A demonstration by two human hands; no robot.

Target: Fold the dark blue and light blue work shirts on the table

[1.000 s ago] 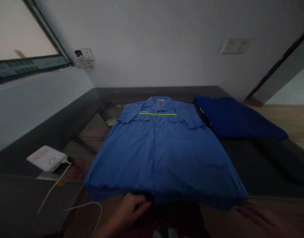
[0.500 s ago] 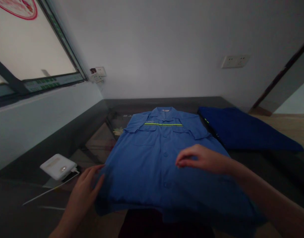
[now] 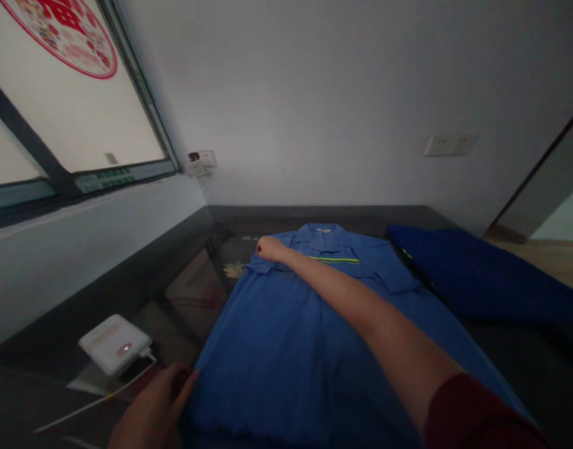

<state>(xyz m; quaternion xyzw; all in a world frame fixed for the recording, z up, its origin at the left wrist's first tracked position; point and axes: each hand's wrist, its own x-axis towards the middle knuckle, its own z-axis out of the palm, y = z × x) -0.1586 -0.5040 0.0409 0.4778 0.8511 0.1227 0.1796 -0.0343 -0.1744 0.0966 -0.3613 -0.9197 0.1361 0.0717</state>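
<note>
A blue short-sleeved work shirt (image 3: 272, 337) lies spread front up on a dark table, collar at the far end, with a yellow-green stripe across its chest. My left hand (image 3: 158, 399) is low at the left, thumb and forefinger pinched at the shirt's side edge near the hem. Reaching across the shirt, my right hand (image 3: 270, 249) is closed on its left sleeve near the shoulder. Cloth between those fingers is mostly hidden. My right forearm covers part of the chest and button line.
A folded dark blue garment (image 3: 473, 268) lies right of the shirt. At the left, a white power bank (image 3: 114, 344) has a white cable (image 3: 87, 405) plugged in. The glossy table (image 3: 183, 324) meets the wall at the back and a window ledge on the left.
My right hand has moved from above the shirt's middle to its far left sleeve and closed there. My left hand stays by the side edge, its fingers more curled. The view has tilted upward.
</note>
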